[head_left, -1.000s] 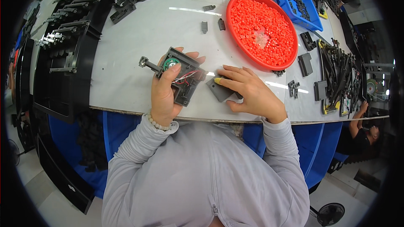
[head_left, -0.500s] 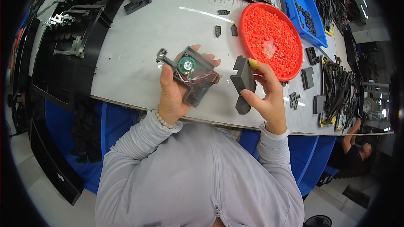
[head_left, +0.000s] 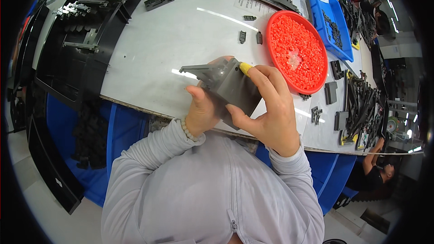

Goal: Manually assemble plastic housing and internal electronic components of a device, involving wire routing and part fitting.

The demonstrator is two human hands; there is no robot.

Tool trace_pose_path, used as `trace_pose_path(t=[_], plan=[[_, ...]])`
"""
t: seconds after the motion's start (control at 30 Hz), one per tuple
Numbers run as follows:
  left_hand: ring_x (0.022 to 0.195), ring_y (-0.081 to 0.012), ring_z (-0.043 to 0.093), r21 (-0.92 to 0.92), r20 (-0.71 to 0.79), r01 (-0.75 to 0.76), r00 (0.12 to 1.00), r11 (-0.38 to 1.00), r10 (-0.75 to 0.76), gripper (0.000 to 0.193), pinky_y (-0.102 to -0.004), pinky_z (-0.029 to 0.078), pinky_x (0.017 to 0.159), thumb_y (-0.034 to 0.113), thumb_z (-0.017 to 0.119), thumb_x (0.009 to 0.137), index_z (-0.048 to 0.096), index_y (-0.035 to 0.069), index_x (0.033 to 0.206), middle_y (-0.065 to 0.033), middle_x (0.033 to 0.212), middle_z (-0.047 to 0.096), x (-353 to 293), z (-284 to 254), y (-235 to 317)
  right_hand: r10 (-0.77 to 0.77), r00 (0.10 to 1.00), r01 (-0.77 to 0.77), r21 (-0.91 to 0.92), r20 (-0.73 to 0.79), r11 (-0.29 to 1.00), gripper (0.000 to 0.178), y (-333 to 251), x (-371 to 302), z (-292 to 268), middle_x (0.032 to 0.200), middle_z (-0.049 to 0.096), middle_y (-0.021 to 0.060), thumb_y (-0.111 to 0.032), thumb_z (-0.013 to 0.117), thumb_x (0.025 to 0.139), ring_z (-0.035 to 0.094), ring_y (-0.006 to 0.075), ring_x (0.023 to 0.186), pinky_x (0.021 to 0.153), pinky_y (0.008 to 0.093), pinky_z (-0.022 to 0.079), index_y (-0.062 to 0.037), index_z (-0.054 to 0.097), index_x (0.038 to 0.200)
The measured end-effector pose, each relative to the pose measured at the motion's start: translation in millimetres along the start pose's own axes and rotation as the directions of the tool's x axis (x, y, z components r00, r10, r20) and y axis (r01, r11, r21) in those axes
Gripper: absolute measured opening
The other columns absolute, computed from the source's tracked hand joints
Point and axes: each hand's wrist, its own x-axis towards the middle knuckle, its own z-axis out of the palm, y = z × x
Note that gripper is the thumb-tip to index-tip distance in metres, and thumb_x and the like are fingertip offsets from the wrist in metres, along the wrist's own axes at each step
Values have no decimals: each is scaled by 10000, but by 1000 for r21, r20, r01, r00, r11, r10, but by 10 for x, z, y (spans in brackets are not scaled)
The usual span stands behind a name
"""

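My left hand (head_left: pixel 202 112) supports a dark grey plastic speaker housing (head_left: pixel 209 73) from below, a narrow arm sticking out on its left. A box-shaped grey plastic cover (head_left: pixel 240 91) lies against the housing. My right hand (head_left: pixel 275 108) grips that cover, thumb on its near edge and the yellow-wrapped fingertip at its far corner. Between them the two parts hide the green speaker and the wires. Whether the cover is fully seated cannot be seen.
Beyond my right hand is a round red tray (head_left: pixel 323 81) of small red pieces. Small black clips (head_left: pixel 242 37) lie behind the hands. A black frame (head_left: pixel 101 58) stands left, a blue bin (head_left: pixel 347 49) far right. Another person (head_left: pixel 373 171) sits at right.
My right hand has moved left and brought the cover onto the housing. My left hand has turned the housing, and the open side with the speaker is now out of sight.
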Motion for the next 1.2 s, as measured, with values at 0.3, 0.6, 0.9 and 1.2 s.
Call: trace_pose_path(t=[0.3,0.6,0.9,1.2], plan=[[1142,-172,469,-95,54,-34,998,995,40,1062,-355,427,967,784,510,568,299,84,1339,-50,1229,461,-1,-49,-63,25,1000,-24,-44,17,999,555,-31,-1,-1,979,531,161,-122,746,587,531,316,882,738,384,463,4,552,1091],[1133,-182,482,25,33,20,999,999,-21,1045,-372,447,950,795,494,581,290,102,1337,-60,1217,465,-10,-54,21,1,999,1,-51,41,999,674,45,-52,27,1048,514,164,-237,796,585,512,327,943,780,389,457,-5,515,1153],[1102,-207,494,-116,-68,5,998,993,-13,980,-350,441,934,788,460,631,303,104,1315,-87,1193,484,33,-84,34,-38,998,36,-43,-41,998,891,208,-218,105,1186,501,229,-320,843,510,480,388,1110,930,429,399,72,436,1199],[1115,-237,489,-52,-79,-35,996,998,31,937,-411,447,929,783,491,664,356,97,1287,-107,1209,483,32,-45,59,-59,995,63,41,-83,997,831,226,-205,183,1191,501,274,-290,795,539,435,405,1190,966,436,377,93,434,1182]])
